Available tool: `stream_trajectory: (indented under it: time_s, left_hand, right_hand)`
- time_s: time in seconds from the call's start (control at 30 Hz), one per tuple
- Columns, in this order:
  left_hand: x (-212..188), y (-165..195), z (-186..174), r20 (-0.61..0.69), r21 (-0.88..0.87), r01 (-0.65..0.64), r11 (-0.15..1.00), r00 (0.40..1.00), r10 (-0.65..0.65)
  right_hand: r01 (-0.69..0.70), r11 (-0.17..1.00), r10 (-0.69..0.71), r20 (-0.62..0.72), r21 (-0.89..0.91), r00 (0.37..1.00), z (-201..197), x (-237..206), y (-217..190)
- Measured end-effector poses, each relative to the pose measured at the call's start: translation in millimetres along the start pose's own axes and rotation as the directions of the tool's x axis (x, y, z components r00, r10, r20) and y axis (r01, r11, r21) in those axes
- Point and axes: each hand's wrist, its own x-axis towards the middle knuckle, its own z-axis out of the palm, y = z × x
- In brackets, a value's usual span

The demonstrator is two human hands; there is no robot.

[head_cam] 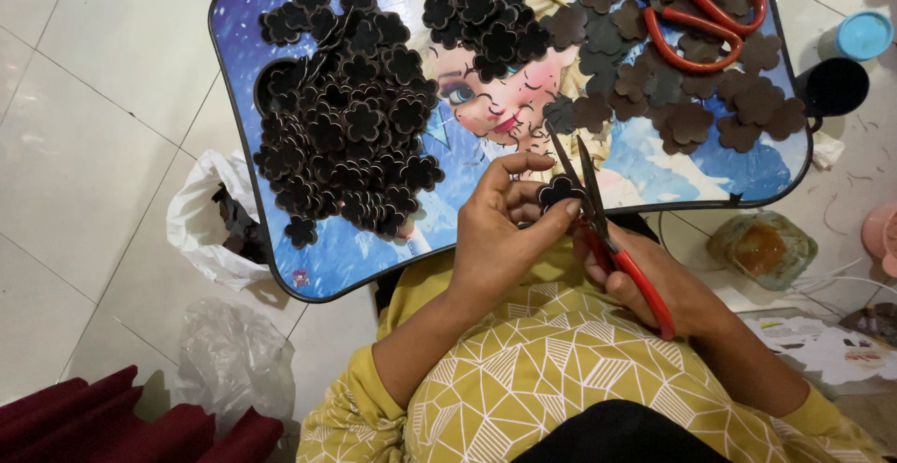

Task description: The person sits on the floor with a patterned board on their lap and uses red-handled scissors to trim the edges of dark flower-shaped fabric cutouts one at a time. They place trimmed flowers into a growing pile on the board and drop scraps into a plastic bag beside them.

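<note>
The left hand (pixel 495 234) is pinching a small dark flower cutout (pixel 559 189) between thumb and fingertips, at about one o'clock from its palm. The right hand (pixel 668 285) is closed around red-handled scissors (pixel 598 215), whose blades are opening against the cutout's right edge. The piece looks light, thin and flexible, best held by its petals. Finished flowers (pixel 346 117) are piling at eleven o'clock on the desk (pixel 327 257).

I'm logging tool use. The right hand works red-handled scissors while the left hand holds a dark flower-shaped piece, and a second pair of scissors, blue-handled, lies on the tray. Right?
Nearly. The head view shows the second pair of scissors on the tray has red handles, not blue. The rest holds.
</note>
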Motion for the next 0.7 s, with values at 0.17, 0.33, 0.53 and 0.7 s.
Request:
stream_trajectory:
  time_s: [0.17, 0.33, 0.53, 0.7]
  left_hand:
    - [0.8, 0.6, -1.1, -0.005, 0.014, 0.002, 1.0, 1.0, -0.002]
    - [-0.4, 1.4, -2.2, -0.015, 0.029, 0.006, 1.0, 1.0, -0.005]
    - [1.6, 0.6, -4.0, -0.028, 0.037, 0.01, 0.999, 1.0, -0.009]
    - [1.5, -1.6, -8.2, -0.032, 0.044, 0.02, 0.999, 0.999, -0.019]
  right_hand:
    - [-0.018, 0.999, 0.018, 0.002, 0.042, 1.0, 2.0, 1.7, 2.4]
    - [-0.047, 0.998, 0.046, -0.015, -0.042, 0.999, -0.8, 2.1, 3.2]
    - [-0.094, 0.994, 0.095, 0.011, -0.047, 0.995, -2.2, 0.9, 1.8]
    - [-0.055, 0.991, 0.055, -0.002, -0.124, 0.998, -2.7, 1.4, 0.7]
